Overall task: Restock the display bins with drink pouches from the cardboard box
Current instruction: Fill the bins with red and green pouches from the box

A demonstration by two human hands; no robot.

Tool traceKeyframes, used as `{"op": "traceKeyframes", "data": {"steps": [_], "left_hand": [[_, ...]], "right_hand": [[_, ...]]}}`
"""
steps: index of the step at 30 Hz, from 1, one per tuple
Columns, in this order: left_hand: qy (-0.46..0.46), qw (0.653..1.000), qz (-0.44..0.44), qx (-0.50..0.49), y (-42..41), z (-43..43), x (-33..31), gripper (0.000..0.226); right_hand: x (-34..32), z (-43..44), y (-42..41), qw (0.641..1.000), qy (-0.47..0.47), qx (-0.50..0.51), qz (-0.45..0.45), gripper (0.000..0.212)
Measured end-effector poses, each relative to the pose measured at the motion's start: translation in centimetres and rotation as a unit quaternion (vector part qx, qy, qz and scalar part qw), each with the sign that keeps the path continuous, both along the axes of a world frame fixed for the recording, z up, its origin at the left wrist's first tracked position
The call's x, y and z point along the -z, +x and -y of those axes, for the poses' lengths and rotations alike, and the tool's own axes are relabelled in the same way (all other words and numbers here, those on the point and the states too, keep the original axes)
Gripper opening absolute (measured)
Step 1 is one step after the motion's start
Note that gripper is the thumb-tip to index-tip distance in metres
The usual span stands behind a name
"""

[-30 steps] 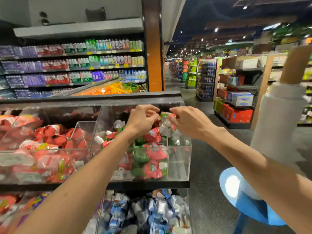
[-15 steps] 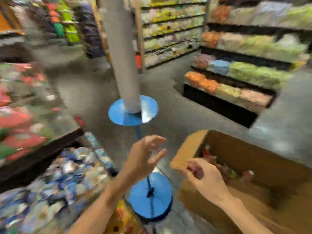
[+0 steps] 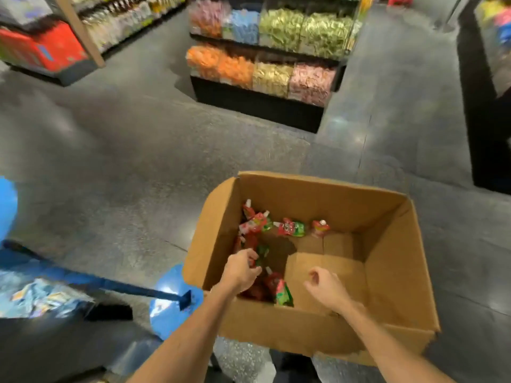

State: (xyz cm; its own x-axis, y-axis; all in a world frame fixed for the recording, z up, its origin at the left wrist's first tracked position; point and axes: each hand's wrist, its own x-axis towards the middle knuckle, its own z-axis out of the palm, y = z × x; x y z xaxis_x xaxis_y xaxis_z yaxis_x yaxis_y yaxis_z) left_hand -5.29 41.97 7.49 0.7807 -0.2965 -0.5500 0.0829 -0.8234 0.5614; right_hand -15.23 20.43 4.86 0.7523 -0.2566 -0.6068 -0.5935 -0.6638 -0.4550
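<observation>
An open cardboard box (image 3: 392, 261) sits below me on the floor side, with several red and green drink pouches (image 3: 290, 227) lying along its far and left inside. My left hand (image 3: 242, 269) is down inside the box at its left, fingers curled around a red and green pouch (image 3: 261, 254). My right hand (image 3: 325, 286) hovers over the bare box bottom, fingers loosely curled, holding nothing. Another pouch (image 3: 282, 293) lies between the two hands. The display bin with blue and silver pouches (image 3: 41, 299) shows at the left edge.
A blue stand with round discs (image 3: 168, 297) is left of the box. Across the grey floor (image 3: 124, 161) stands a black display unit with bins of orange, green, blue and pink packets (image 3: 265, 70). Shelves with red cartons (image 3: 47, 48) are at the far left.
My view swung from the clear display bins to the box. Both hands left the bin and dropped into the box; the left hand has closed on a pouch.
</observation>
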Motion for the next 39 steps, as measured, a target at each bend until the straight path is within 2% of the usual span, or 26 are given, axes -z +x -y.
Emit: {"op": "traceKeyframes", "data": {"steps": [4, 6, 8, 9, 10, 12, 13, 14, 16, 18, 20, 21, 24, 27, 31, 35, 39], "left_hand": [[0.061, 0.996, -0.065, -0.026, 4.1, 1.9, 6.6, 0.051], [0.077, 0.991, -0.100, -0.047, 5.6, 2.2, 9.9, 0.048], [0.088, 0.983, -0.153, -0.049, 6.5, 2.6, 13.1, 0.038], [0.092, 0.977, -0.187, -0.052, 6.6, 3.0, 14.4, 0.041], [0.099, 0.974, -0.194, -0.066, 6.8, 3.3, 15.8, 0.056], [0.138, 0.978, -0.138, -0.073, 7.2, 3.9, 18.1, 0.102], [0.179, 0.977, -0.104, -0.045, 7.3, 4.2, 19.1, 0.115], [0.217, 0.973, -0.083, -0.013, 7.2, 4.4, 20.0, 0.119], [0.280, 0.959, -0.047, 0.023, 6.8, 4.8, 21.3, 0.113], [0.330, 0.943, 0.013, 0.048, 6.3, 5.2, 22.1, 0.097], [0.350, 0.933, 0.056, 0.059, 6.1, 5.2, 23.0, 0.083], [0.352, 0.932, 0.054, 0.072, 6.2, 5.0, 23.5, 0.083], [0.334, 0.935, 0.065, 0.099, 6.1, 3.9, 24.3, 0.085], [0.296, 0.943, 0.100, 0.115, 6.2, 3.5, 23.8, 0.066], [0.238, 0.965, 0.069, 0.083, 6.9, 3.8, 22.5, 0.060], [0.123, 0.991, -0.009, -0.044, 7.8, 3.7, 21.3, 0.052], [0.017, 0.974, -0.098, -0.202, 8.8, 4.0, 18.0, 0.045]], "right_hand": [[6.6, 0.7, 5.6, 0.995, 0.032, -0.015, -0.091, 0.047], [9.4, 0.2, 7.7, 0.991, 0.045, -0.013, -0.124, 0.056], [12.2, -0.7, 9.2, 0.987, 0.051, -0.009, -0.153, 0.055], [13.7, -1.2, 9.6, 0.984, 0.055, -0.005, -0.166, 0.057], [15.2, -1.7, 9.9, 0.981, 0.062, 0.003, -0.183, 0.063], [17.6, -2.7, 9.8, 0.972, 0.074, 0.011, -0.224, 0.079], [18.8, -3.2, 9.7, 0.968, 0.074, 0.011, -0.238, 0.085], [19.7, -3.6, 9.6, 0.966, 0.067, 0.003, -0.249, 0.089], [21.1, -4.2, 9.2, 0.967, 0.026, -0.025, -0.250, 0.091], [22.1, -4.4, 8.8, 0.971, -0.009, -0.035, -0.238, 0.087], [22.7, -4.1, 8.8, 0.972, -0.003, -0.019, -0.234, 0.081], [22.9, -3.7, 9.0, 0.972, 0.008, -0.007, -0.237, 0.077], [23.3, -1.9, 9.9, 0.970, 0.019, 0.019, -0.243, 0.064], [23.2, 0.0, 10.6, 0.969, 0.006, 0.032, -0.246, 0.060], [22.2, 1.7, 11.6, 0.973, -0.014, 0.028, -0.227, 0.058], [21.3, 2.5, 12.1, 0.973, 0.015, 0.059, -0.221, 0.051], [20.2, 3.8, 12.4, 0.960, 0.140, 0.122, -0.210, 0.034]]}}
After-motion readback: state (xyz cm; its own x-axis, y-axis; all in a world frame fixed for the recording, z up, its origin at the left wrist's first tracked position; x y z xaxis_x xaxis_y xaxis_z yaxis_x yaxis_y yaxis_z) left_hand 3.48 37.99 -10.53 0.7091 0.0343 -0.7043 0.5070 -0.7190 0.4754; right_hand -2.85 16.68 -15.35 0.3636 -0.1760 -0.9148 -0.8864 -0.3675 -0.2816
